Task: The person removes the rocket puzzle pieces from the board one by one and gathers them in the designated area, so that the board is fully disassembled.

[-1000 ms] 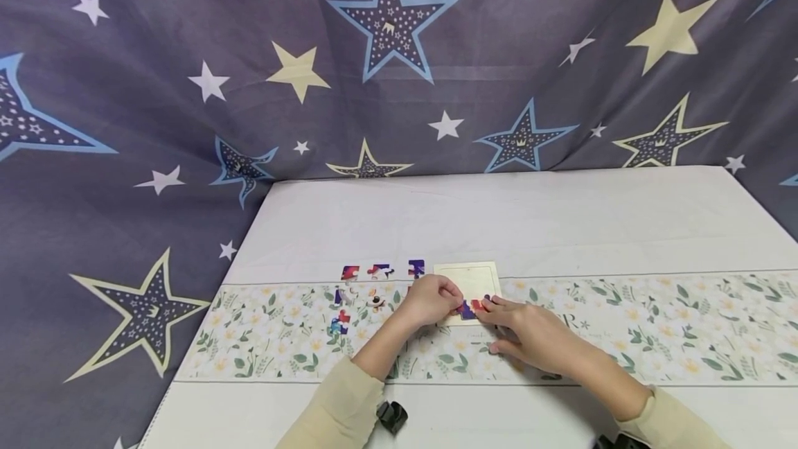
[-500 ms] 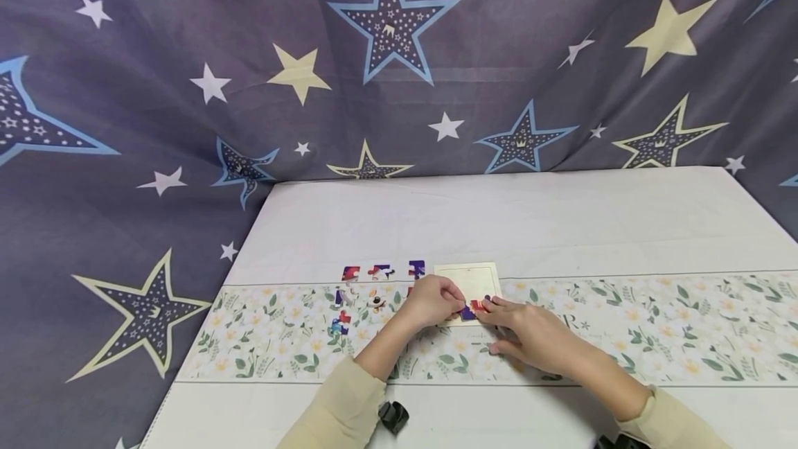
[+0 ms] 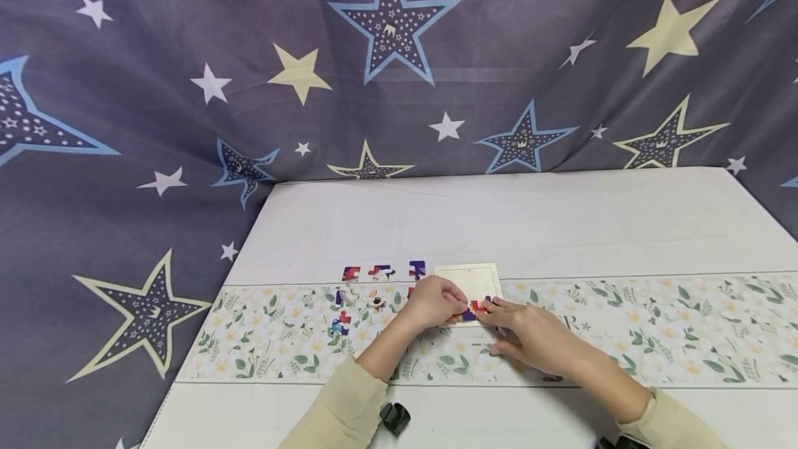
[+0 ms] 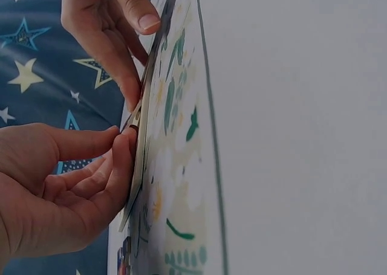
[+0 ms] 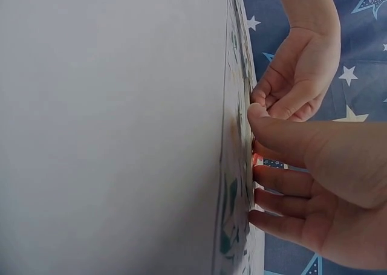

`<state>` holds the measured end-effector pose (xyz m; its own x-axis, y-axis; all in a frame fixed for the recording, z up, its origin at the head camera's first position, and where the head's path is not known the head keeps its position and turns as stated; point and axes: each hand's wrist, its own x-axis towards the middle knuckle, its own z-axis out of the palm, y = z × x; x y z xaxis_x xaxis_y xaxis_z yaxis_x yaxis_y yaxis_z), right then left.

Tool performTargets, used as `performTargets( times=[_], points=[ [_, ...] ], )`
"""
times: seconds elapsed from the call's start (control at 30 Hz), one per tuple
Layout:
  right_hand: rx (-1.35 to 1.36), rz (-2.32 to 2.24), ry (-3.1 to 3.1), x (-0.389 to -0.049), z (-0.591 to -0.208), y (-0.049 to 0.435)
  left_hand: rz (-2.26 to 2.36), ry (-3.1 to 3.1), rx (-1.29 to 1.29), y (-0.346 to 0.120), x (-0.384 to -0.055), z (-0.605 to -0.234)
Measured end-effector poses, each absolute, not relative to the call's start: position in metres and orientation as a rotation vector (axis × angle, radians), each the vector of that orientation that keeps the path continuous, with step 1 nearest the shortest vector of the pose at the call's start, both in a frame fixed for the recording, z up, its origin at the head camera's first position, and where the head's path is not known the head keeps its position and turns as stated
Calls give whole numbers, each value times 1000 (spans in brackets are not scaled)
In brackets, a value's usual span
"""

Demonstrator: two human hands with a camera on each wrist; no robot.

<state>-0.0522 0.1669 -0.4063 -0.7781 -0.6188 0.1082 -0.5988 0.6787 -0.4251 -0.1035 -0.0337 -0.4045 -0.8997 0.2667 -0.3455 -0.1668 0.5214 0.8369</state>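
Observation:
A cream puzzle tray (image 3: 464, 274) lies on the table, with joined purple and red jigsaw pieces (image 3: 470, 315) along its near side. My left hand (image 3: 433, 302) is at the tray's near left; in the left wrist view its thumb and index finger pinch a jigsaw piece (image 4: 134, 115) low over the tray, largely covered by the fingers. From the right, my right hand (image 3: 539, 335) rests its fingertips on the placed pieces and the tray's right edge. Its fingers (image 5: 284, 181) are extended in the right wrist view, the thumb held apart from them.
Several loose jigsaw pieces (image 3: 382, 271) lie in rough rows left of the tray, one partly hidden behind my left hand. A floral band (image 3: 623, 338) crosses the white table (image 3: 561, 213). A star-patterned curtain (image 3: 399, 116) hangs behind and at the left.
My left fingertips have shifted slightly right against the purple piece, covering more of its left side. The right hand stays in place.

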Motion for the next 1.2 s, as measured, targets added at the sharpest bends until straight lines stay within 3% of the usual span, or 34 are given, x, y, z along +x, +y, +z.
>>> performTargets(
  times=[1.2],
  points=[
    [-1041,-675,2839,-52,-408,167,1379,2367,103,-86,-112,-383]
  ],
)
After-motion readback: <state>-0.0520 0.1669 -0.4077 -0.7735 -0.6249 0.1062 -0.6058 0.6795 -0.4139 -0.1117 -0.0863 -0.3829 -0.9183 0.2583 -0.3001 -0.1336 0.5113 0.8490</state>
